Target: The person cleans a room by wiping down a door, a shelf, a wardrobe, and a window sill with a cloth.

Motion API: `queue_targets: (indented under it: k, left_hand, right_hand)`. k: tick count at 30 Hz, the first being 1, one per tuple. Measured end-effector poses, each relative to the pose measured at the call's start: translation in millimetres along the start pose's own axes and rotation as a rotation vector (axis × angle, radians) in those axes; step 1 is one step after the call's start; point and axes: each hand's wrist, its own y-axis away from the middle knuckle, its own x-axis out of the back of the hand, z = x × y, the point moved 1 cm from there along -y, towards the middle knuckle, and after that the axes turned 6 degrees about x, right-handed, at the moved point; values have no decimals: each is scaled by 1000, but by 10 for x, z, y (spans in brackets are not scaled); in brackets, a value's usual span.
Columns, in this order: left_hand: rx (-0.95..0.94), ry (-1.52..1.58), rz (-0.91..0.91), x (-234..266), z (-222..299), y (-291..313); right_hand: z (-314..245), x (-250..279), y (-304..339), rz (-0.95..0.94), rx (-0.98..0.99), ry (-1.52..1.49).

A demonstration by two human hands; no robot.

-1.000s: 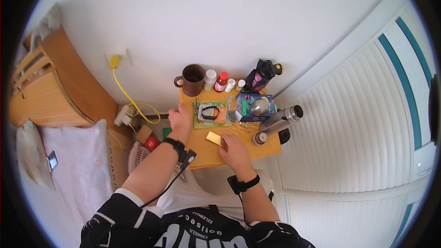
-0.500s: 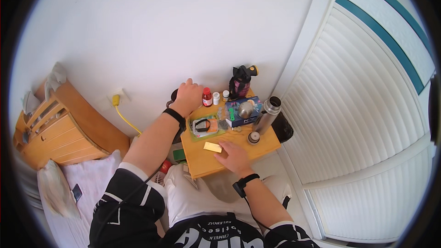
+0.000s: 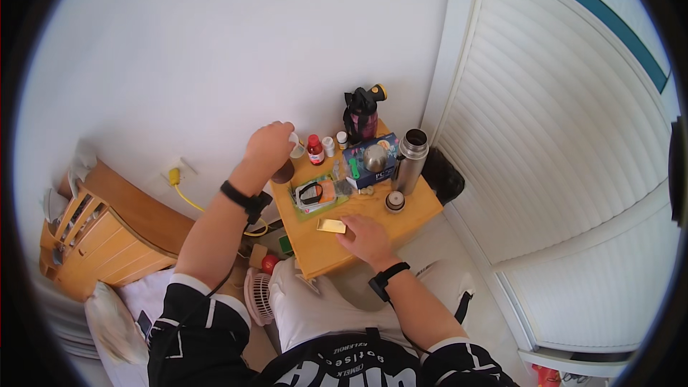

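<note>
My right hand [image 3: 365, 238] is low over the wooden table, its thumb and fingers closed on the right end of a small gold box [image 3: 330, 226]. Over the table's far left corner, my left hand [image 3: 268, 149] is closed with its fingers curled. A white object [image 3: 297, 145] shows right beside its fingertips; whether the hand grips it is hidden. Under that hand a brown container [image 3: 284, 173] shows in part. Just to the right stand a red-capped bottle [image 3: 315, 150] and two small white bottles, one [image 3: 328, 146] nearer the red cap.
On the wooden table [image 3: 322, 254] are a flat package [image 3: 312, 196], a blue box [image 3: 376, 154] with a metal cup [image 3: 374, 158] on it, an uncapped steel thermos [image 3: 411, 163], its stopper [image 3: 395, 201] and a dark bottle [image 3: 362, 115]. A black bag [image 3: 444, 175] hangs at right.
My left hand has shifted left and its fingers look more curled. The white object and brown container beside it now show. My right hand stays at the gold box. The view has turned slightly.
</note>
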Motion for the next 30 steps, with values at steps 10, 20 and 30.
queue_targets:
  k: [10,20,30]
  left_hand:
    - [-250,212,-176,48,104,1071]
    - [-207,172,-249,-430,112,1252]
    - [-280,255,-341,-294,98,1098]
  right_hand:
    - [13,-6,3,27,33,16]
    - [-5,-8,5,41,46,32]
    - [26,19,19,0,11,41]
